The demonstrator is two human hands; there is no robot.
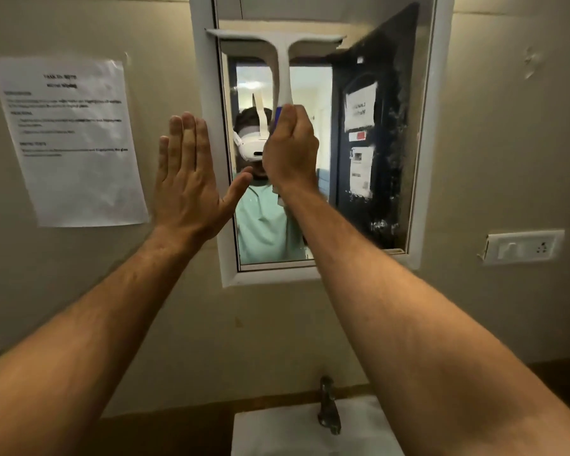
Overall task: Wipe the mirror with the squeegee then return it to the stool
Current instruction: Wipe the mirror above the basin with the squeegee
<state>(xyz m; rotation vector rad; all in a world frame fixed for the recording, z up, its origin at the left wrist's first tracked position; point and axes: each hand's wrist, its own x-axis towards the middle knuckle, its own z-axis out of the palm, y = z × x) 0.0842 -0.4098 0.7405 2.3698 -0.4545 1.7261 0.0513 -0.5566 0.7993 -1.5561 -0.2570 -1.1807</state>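
Two bare hands raised in front of a wall mirror (385, 159), centre of frame. Right hand (290, 149) clenched around the lower handle of a white T-shaped squeegee (282, 60), knuckles toward camera; a blue part of the grip shows just at the thumb side. Left hand (191, 172) flat and released, fingers together pointing up, palm toward the wall at the mirror's left frame edge, thumb reaching over the frame (211, 126); cannot tell whether it actually presses the surface.

Squeegee: handle runs up from the right fist, blade crossbar horizontal in the upper centre, near the top of the glass, spanning from the left frame edge to roughly mid-glass. Whether the blade is touching the glass can't be confirmed, looks like it. Key relation: blade lies straight above the right hand, long axis left-right across the mirror, so the stroke is judged to be a downward pull by the right arm; left hand is beside, not on the tool.

Right part of the glass shows speckled residue over a dark door reflection, likely still to wipe. Judged stage: wiping underway, early.

Outward: printed sheet (69, 139) taped at left, switch plate (524, 246) at right, tap (328, 406) and white basin (277, 432) bottom centre. Stool not in view.
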